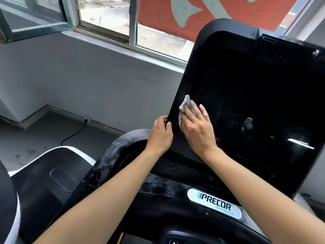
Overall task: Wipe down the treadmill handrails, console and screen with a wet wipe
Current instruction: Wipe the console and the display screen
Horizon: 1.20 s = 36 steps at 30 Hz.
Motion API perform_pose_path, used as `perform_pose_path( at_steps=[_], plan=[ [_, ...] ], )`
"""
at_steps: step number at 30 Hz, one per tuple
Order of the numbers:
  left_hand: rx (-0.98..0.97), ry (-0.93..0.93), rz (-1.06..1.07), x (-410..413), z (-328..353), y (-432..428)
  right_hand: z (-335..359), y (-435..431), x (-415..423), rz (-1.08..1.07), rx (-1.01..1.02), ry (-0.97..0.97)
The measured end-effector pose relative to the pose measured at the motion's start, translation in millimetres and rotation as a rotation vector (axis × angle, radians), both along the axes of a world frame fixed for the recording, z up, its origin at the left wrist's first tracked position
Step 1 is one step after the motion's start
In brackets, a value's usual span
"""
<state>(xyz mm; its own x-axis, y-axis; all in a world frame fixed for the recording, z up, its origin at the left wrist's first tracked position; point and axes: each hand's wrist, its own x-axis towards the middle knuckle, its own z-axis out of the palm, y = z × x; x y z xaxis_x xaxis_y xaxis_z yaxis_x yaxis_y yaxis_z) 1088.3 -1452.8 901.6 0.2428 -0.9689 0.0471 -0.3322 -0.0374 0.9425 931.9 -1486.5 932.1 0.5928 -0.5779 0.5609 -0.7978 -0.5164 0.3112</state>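
- Two bare hands work at the lower left corner of the treadmill's display.
- Left hand: fingers curled round the glossy black bezel at its left edge, gripping it, apparently to steady the panel.
- Right hand: fingers laid out straight and flat, pressing rather than clutching.
- White crumpled wet wipe: under the right fingers, against the large dark glass screen just inside its left edge, partly over the bezel seam.
- Screen, condition: specks and smears show across the middle and towards the right edge; judged mostly unwiped.
- Black plastic console below the screen, bearing an oval white logo badge: a grey dusty film lies along its top ledge; judged not yet done.
- Curved black handrail at the console's left corner: mottled with pale dust; judged not yet done.
- Progress, as judged: early in the screen stage, with most of the glass, the console and the handrails left.
- Surroundings: aluminium-framed window, black power cable on the grey floor.
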Motion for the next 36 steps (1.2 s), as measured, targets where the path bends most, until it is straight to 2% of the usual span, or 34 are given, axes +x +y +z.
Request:
perform_pose_path(
  at_steps=[6,11,14,18,22,27,29,36],
  plan=[
    [-0.078,0.012,0.003,-7,14,-14,10,-10,1,-0.067,-0.051,0.019],
    [-0.093,0.023,0.004,-8,15,-27,47,-41,16,-0.133,-0.037,-0.217],
    [-0.118,0.028,0.003,-7,10,-30,43,-38,23,-0.124,-0.022,-0.322],
    [-0.118,0.032,-0.008,-6,8,-29,17,-18,24,-0.054,0.009,-0.373],
    [-0.103,0.045,-0.046,-2,9,-29,25,-29,22,-0.081,-0.009,-0.393],
    [-0.075,0.068,-0.056,1,12,-30,31,-31,36,-0.05,0.048,-0.607],
    [-0.061,0.071,-0.066,3,13,-29,22,-22,36,-0.001,0.067,-0.559],
    [0.013,0.012,-0.15,20,0,-24,6,-14,21,0.133,0.043,-0.14]
  ],
)
